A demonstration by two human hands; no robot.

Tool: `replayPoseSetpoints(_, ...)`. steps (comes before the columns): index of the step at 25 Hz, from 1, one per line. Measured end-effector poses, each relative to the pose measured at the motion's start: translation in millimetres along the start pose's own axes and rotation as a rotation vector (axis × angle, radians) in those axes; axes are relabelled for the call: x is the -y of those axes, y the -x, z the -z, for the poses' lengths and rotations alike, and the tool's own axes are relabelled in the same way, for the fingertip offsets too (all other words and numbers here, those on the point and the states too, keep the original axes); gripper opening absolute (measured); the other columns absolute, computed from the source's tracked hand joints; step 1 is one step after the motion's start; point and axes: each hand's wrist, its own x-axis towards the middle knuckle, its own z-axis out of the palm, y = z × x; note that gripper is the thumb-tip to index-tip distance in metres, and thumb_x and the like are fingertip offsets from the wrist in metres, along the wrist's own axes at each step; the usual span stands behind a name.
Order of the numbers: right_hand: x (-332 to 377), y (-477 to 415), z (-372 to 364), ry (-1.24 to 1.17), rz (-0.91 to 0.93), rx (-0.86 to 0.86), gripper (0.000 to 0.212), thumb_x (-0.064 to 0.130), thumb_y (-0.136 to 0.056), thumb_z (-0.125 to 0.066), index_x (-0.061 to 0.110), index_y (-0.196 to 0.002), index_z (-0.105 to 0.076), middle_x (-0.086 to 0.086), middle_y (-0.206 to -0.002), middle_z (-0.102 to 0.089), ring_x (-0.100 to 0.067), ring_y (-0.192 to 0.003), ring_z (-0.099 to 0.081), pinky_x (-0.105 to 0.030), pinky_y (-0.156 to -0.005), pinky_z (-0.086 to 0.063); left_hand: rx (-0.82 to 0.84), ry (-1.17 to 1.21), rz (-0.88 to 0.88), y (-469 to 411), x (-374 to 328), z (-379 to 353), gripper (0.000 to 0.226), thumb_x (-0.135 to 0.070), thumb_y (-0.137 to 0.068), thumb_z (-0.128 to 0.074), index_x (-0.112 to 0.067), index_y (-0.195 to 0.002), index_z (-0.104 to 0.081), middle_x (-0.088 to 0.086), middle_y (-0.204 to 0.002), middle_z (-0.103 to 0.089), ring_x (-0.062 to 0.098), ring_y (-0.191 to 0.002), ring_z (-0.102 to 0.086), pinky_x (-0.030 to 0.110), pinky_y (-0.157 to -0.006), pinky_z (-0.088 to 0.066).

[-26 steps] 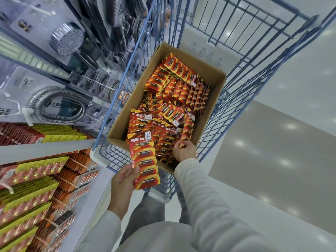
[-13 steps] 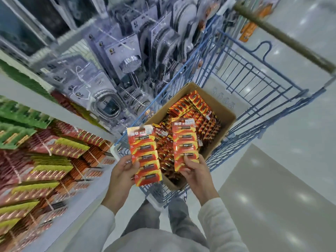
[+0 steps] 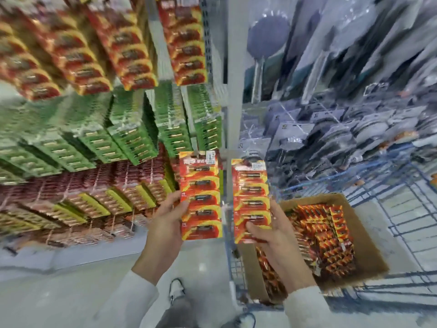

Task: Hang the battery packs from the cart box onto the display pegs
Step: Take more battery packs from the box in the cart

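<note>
Two battery strips are being held upright, side by side, at centre. Left hand (image 3: 165,223) is gripping left strip (image 3: 201,197), five cells, along its edge. Right hand (image 3: 274,233) is pinching right strip (image 3: 251,200) near its bottom. One cart box (image 3: 364,235) of packs is sitting at 4 o'clock; pegged display (image 3: 123,129) is filling 10 o'clock.

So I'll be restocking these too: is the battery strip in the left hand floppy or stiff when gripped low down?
Probably fairly stiff: the battery strip stands flat and upright though the left hand grips only its lower side. Five cells suggest it is heavyish for thin card. Its glossy front may be a little slippery.
</note>
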Motion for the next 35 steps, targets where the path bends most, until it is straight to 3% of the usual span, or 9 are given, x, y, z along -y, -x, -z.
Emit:
replayPoseSetpoints(2,7,-10,-39,0.027,0.013,0.052,0.062,-0.009,-0.078,-0.074,0.007,-0.135,-0.056,-0.024,-0.121,-0.070,-0.040,-0.107,-0.070,-0.041,-0.080,-0.061,-0.045,0.043,-0.066,3,-27,18,0.034,-0.019,-0.092,-0.060,-0.005,-0.123,-0.064,0.014,-0.110,-0.075,0.033,-0.098,-0.073,0.044,-0.075,-0.065)
replayPoseSetpoints(7,15,-43,-137,-0.068,-0.010,0.021,0.044,0.029,-0.089,-0.060,0.009,-0.127,-0.062,-0.014,-0.106,-0.076,-0.026,-0.084,-0.075,-0.036,-0.060,-0.060,-0.109,0.067,-0.185,-3,-89,65,0.040,-0.029,-0.094,-0.062,-0.005,-0.127,-0.062,0.021,-0.117,-0.074,0.038,-0.101,-0.074,0.048,-0.077,-0.063)
replayPoseSetpoints(10,10,-67,-194,-0.013,-0.013,-0.028,0.039,0.039,-0.095,-0.057,0.020,-0.130,-0.064,-0.008,-0.116,-0.075,-0.024,-0.097,-0.074,-0.039,-0.072,-0.058,-0.098,0.047,-0.251,-11,-138,101,0.034,-0.031,-0.096,-0.061,-0.009,-0.121,-0.065,0.017,-0.109,-0.078,0.035,-0.093,-0.077,0.045,-0.072,-0.064)
replayPoseSetpoints(13,4,-86,-236,0.058,0.020,-0.065,0.023,0.045,-0.096,-0.058,0.035,-0.111,-0.072,0.007,-0.108,-0.078,-0.017,-0.098,-0.074,-0.047,-0.084,-0.057,-0.134,0.051,-0.285,-22,-176,135,0.025,-0.033,-0.094,-0.063,-0.016,-0.111,-0.070,0.015,-0.105,-0.079,0.035,-0.090,-0.078,0.045,-0.070,-0.064)
replayPoseSetpoints(15,1,-96,-266,0.064,0.025,-0.058,0.030,0.047,-0.091,-0.060,0.034,-0.115,-0.072,0.002,-0.116,-0.076,-0.021,-0.106,-0.073,-0.050,-0.090,-0.056,-0.144,0.057,-0.322,-30,-203,156,0.019,-0.034,-0.091,-0.066,-0.021,-0.101,-0.075,0.016,-0.107,-0.078,0.038,-0.093,-0.077,0.047,-0.074,-0.062)
replayPoseSetpoints(18,-5,-103,-303,-0.063,0.002,-0.064,0.047,0.038,-0.089,-0.062,0.018,-0.132,-0.062,-0.007,-0.123,-0.073,-0.028,-0.111,-0.071,-0.047,-0.089,-0.055,-0.165,0.057,-0.418,-37,-242,175,0.015,-0.028,-0.094,-0.065,-0.023,-0.091,-0.078,0.015,-0.101,-0.079,0.033,-0.084,-0.078,0.039,-0.063,-0.062)
replayPoseSetpoints(22,-10,-105,-327,-0.069,0.011,-0.027,0.055,0.037,-0.079,-0.063,0.017,-0.130,-0.063,-0.002,-0.111,-0.078,-0.023,-0.097,-0.076,-0.043,-0.076,-0.056,-0.137,0.020,-0.558,-42,-284,179,0.025,-0.023,-0.100,-0.061,-0.029,-0.085,-0.079,0.009,-0.096,-0.080,0.029,-0.081,-0.078,0.037,-0.063,-0.062)
replayPoseSetpoints(29,-1,-114,-337,-0.056,0.026,-0.008,0.049,0.037,-0.080,-0.064,0.017,-0.125,-0.065,-0.010,-0.112,-0.077,-0.027,-0.091,-0.077,-0.043,-0.075,-0.055,-0.167,0.040,-0.640,-55,-306,169,0.015,-0.031,-0.097,-0.063,-0.027,-0.095,-0.078,0.010,-0.102,-0.079,0.031,-0.090,-0.077,0.040,-0.069,-0.063)
replayPoseSetpoints(35,15,-119,-334,-0.034,0.045,0.022,0.074,0.050,-0.066,-0.083,0.017,-0.129,-0.064,-0.011,-0.118,-0.075,-0.033,-0.102,-0.074,-0.047,-0.081,-0.055,-0.216,0.021,-0.636,-69,-303,166,0.016,-0.027,-0.101,-0.062,-0.015,-0.105,-0.073,0.010,-0.098,-0.080,0.031,-0.084,-0.078,0.039,-0.065,-0.064)
